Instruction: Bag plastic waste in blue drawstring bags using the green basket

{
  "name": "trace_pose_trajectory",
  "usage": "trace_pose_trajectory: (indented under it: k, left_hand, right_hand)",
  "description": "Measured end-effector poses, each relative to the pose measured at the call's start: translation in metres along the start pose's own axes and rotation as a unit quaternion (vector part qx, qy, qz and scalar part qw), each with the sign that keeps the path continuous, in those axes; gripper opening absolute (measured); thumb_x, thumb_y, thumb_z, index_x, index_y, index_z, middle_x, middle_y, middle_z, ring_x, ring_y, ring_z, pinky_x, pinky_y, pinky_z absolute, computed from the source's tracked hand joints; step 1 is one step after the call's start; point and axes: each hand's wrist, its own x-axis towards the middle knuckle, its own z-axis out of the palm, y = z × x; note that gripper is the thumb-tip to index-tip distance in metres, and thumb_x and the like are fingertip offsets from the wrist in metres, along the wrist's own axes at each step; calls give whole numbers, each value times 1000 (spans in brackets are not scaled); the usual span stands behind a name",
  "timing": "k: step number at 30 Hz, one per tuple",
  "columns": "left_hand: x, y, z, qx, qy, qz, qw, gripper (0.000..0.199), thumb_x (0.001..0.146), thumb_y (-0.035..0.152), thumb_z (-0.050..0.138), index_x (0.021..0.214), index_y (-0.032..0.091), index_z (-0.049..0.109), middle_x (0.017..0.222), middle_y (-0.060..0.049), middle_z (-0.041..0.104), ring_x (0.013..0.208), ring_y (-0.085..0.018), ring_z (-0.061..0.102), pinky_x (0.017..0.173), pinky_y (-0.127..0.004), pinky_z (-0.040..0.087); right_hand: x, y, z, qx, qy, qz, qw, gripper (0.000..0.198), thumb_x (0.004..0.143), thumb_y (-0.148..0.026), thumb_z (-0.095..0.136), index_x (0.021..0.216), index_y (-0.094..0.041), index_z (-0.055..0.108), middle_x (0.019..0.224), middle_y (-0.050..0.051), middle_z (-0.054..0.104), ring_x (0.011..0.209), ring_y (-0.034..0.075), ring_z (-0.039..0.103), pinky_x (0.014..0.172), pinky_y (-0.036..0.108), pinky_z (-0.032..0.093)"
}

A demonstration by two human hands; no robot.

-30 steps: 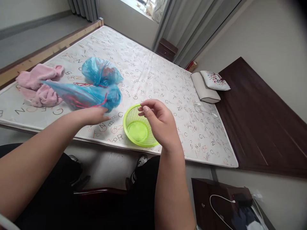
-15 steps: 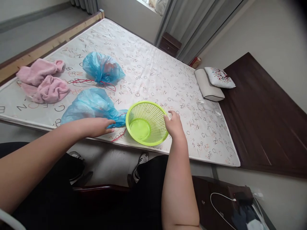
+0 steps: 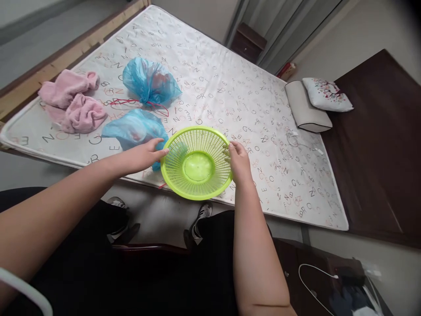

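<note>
A round, lime-green plastic basket point(image 3: 198, 166) with slotted sides faces up at the near edge of the mattress, tilted a little toward me. My right hand point(image 3: 240, 163) grips its right rim, thumb on the inner side and fingers outside. At the left rim is my left hand point(image 3: 146, 154), thumb and fingers apart, its thumb tip touching or just over the rim. Behind that hand lies a blue plastic bag point(image 3: 138, 127), partly hidden by my hand and the basket. Farther back sits a second blue bag point(image 3: 151, 81), tied with red string.
Pink fluffy cloth point(image 3: 74, 101) lies at the left of the letter-printed mattress point(image 3: 217, 79). Two pillows point(image 3: 307, 109) rest by the dark headboard point(image 3: 378, 153). A dark cabinet with a white cable point(image 3: 312, 267) stands at the lower right. My legs are below the mattress edge.
The basket has tipped toward me, showing more of its inside. My right hand has closed on its rim. My left hand has moved from the bag's neck to the basket's left rim.
</note>
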Motion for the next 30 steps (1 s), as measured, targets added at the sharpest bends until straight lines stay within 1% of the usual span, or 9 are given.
trace_pose_trajectory:
  k: [3,5,7,9,11,15,20,24,30]
  left_hand:
    - [-4,-4,2,49,-40,29,998,80,93,66,46,160,22,39,130,-12,74,111,-30,73,94,-37,53]
    - [-7,-4,4,104,-59,59,991,82,93,62,49,162,19,32,123,-15,76,104,-32,74,88,-37,53]
    - [-9,-4,5,146,-79,86,982,87,94,59,49,164,16,21,120,-18,76,100,-33,75,84,-37,52]
    - [-10,-2,5,163,-97,110,976,87,97,58,47,165,15,13,120,-19,76,98,-32,75,82,-36,52]
    - [-10,2,3,173,-106,119,972,86,98,57,44,165,15,11,119,-19,76,96,-32,75,81,-35,51]
    - [-13,14,0,214,-109,88,967,87,99,54,42,165,10,7,118,-22,75,94,-32,74,80,-36,52]
    - [-13,25,0,245,-111,61,961,91,100,53,40,166,7,-2,118,-22,75,98,-32,73,83,-37,52]
    - [-10,24,3,262,-133,48,955,92,101,51,34,164,1,-12,119,-24,74,102,-33,73,88,-39,51]
    - [-7,22,5,274,-131,33,952,93,101,51,30,164,2,-18,131,-26,70,114,-35,70,96,-41,48]
  right_hand:
    - [0,4,1,13,-22,-10,1000,43,91,-64,57,116,-29,65,117,4,72,105,22,68,89,38,55]
    - [1,7,0,-8,-30,-13,999,43,92,-66,55,111,-30,66,113,4,72,103,23,67,87,38,55]
    - [3,9,-3,-31,-33,-7,999,44,92,-68,53,106,-29,68,109,4,72,100,23,67,86,38,55]
    - [5,11,-4,-43,-32,2,999,45,93,-68,52,104,-27,68,109,5,72,98,23,66,85,39,54]
    - [7,11,-4,-47,-27,6,998,45,93,-67,52,103,-27,68,110,5,72,98,22,66,86,39,54]
    - [7,8,-3,-70,-21,-8,997,42,95,-64,51,101,-26,68,106,5,72,96,22,66,88,40,53]
    - [6,4,-2,-92,-16,-29,995,42,97,-64,49,96,-26,66,98,4,70,91,22,64,85,39,53]
    - [6,3,0,-99,-10,-34,994,41,98,-62,47,95,-25,65,96,4,68,91,22,63,83,38,52]
    - [8,3,2,-106,-8,-35,994,41,98,-63,47,95,-25,65,96,5,68,93,22,63,84,38,52]
